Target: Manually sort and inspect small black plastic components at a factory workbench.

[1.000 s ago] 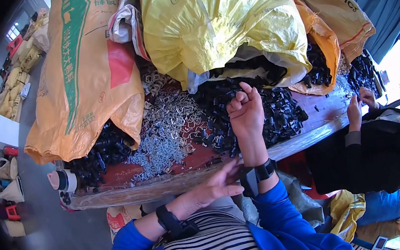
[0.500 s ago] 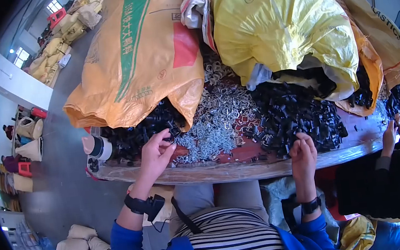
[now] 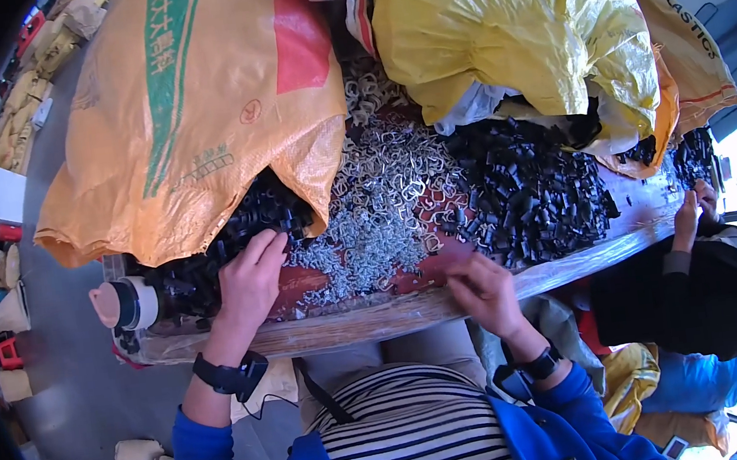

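My left hand (image 3: 249,282) reaches to the black plastic pieces (image 3: 271,209) heaped at the mouth of the orange woven sack (image 3: 194,132). Its fingers are bent together over the heap's near side; whatever is between the fingertips is hidden. Over the table's front edge hovers my right hand (image 3: 487,296), slightly blurred, its fingers curled toward the thumb. I cannot make out what it holds, if anything. Between the hands lie small silvery metal pieces (image 3: 358,254), with larger metal rings and buckles (image 3: 393,168) behind them. A second pile of black plastic pieces (image 3: 518,190) is on the right.
A yellow sack (image 3: 509,23) slumps behind the right pile. A white cup with a black band (image 3: 127,303) stands at the table's left end. Clear film wraps the table edge (image 3: 370,319). A co-worker (image 3: 684,285) sits at the right, hands over the table.
My right hand has moved left from the right black pile to the table's front edge. My left hand's fingers have bent down into the left black pile. The whole view has shifted.
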Available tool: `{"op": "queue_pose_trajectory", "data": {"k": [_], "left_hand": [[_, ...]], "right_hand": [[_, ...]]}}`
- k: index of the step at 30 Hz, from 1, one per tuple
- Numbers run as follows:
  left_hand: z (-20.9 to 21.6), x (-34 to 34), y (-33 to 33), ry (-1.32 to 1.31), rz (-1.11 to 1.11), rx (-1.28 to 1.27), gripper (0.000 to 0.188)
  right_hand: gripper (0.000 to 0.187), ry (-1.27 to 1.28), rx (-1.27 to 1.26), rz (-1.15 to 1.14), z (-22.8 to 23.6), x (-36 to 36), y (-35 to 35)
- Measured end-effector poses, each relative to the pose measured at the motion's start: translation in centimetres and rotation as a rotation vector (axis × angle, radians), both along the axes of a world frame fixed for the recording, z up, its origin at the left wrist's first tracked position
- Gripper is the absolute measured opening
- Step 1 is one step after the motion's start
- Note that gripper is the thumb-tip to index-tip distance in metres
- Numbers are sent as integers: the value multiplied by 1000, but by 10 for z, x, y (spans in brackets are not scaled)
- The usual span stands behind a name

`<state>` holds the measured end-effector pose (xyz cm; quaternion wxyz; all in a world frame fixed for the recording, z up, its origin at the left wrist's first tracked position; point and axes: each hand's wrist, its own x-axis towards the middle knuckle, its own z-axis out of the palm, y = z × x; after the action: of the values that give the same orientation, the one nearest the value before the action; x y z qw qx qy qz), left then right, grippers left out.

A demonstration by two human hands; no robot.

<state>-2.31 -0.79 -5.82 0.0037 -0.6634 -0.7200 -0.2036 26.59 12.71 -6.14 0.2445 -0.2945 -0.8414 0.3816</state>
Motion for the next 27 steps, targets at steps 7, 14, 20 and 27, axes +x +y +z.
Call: {"op": "queue_pose_trajectory", "data": {"k": [7, 14, 20, 27], "left_hand": [[17, 0, -1, -121, 110, -87, 33], [20, -6, -7, -99, 69, -141, 29], [26, -3, -12, -68, 110, -174, 27], [31, -3, -29, -30, 86, -46, 23]], "right_hand": [[11, -159, 198, 135, -13, -32, -5], [8, -272, 293, 149, -16, -38, -4], [7, -305, 378, 143, -20, -38, -6], [6, -62, 105, 83, -13, -22, -4]]}}
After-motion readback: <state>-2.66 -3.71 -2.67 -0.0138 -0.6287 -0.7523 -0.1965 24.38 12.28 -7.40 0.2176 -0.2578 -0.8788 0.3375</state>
